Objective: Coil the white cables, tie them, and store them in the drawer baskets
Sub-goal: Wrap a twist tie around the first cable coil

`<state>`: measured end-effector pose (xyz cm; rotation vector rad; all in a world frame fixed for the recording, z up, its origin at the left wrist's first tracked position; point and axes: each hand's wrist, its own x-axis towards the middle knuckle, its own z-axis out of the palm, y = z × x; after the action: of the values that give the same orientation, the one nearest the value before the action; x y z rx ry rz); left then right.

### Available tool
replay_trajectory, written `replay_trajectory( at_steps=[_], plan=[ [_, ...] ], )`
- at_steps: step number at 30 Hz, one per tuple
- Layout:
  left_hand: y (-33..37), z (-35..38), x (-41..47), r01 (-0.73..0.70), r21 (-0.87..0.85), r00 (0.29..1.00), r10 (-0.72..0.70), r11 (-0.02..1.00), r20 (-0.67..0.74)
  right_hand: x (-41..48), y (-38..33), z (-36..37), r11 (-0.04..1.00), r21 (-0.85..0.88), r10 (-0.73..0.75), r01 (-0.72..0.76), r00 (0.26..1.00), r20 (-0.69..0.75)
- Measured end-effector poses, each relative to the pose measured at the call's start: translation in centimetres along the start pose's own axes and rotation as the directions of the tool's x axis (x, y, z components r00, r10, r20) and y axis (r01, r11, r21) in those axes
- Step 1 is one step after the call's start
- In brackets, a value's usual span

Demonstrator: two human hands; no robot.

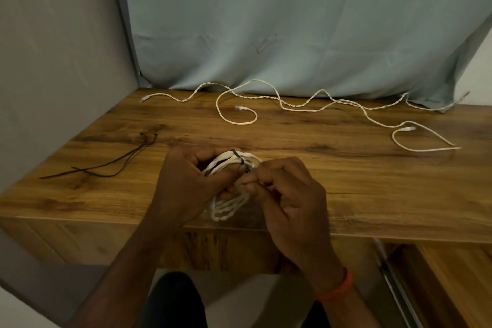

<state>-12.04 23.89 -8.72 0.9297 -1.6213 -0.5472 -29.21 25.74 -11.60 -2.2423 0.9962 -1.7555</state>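
While both hands (239,184) grip coiled cable (229,205), black tie (239,158) wraps it.

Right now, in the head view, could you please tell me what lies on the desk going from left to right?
Black cable ties → left hand → coiled white cable held between both hands → right hand → looped end of a loose white cable at the far right.
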Motion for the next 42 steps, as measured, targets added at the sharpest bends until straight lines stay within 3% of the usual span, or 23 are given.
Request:
replay_trajectory(
  at_steps=[5, 10, 20, 23, 28, 34, 42],
  plan=[
    [0.1, 0.6, -0.4, -0.153, 0.216, 0.982, 0.173, 0.964, -0.075, 0.3, -0.6, 1.0, 0.925, 0.225, 0.337, -0.305, 0.934, -0.119],
    [0.3, 0.8, -0.5, -0.216, 0.274, 0.966, 0.246, 0.937, -0.078, 0.8, -1.0, 1.2, 0.920, 0.196, 0.368, -0.340, 0.922, -0.124],
    [0.0, 1.2, -0.8, -0.276, 0.336, 0.944, 0.320, 0.900, -0.083, 2.1, -0.5, -0.3, 0.992, -0.081, 0.088, -0.097, 0.991, -0.102],
    [0.0, 1.3, -0.8, -0.300, 0.354, 0.939, 0.340, 0.886, -0.055, 2.6, -0.5, -1.0, 0.993, -0.082, 0.087, -0.088, 0.996, -0.024],
    [-0.2, 1.5, -0.7, -0.332, 0.393, 0.931, 0.364, 0.858, -0.008, 3.3, 0.1, -1.8, 0.981, -0.023, 0.196, -0.195, 0.976, 0.097],
    [-0.2, 1.7, -0.8, -0.333, 0.388, 0.932, 0.362, 0.860, -0.002, 3.5, 0.5, -2.2, 0.994, -0.101, 0.050, -0.035, 0.987, 0.152],
    [-0.1, 1.8, -0.6, -0.239, 0.331, 0.970, 0.241, 0.913, 0.037, 2.5, 0.6, -1.5, 0.943, -0.323, -0.019, 0.081, 0.981, 0.191]
  ],
)
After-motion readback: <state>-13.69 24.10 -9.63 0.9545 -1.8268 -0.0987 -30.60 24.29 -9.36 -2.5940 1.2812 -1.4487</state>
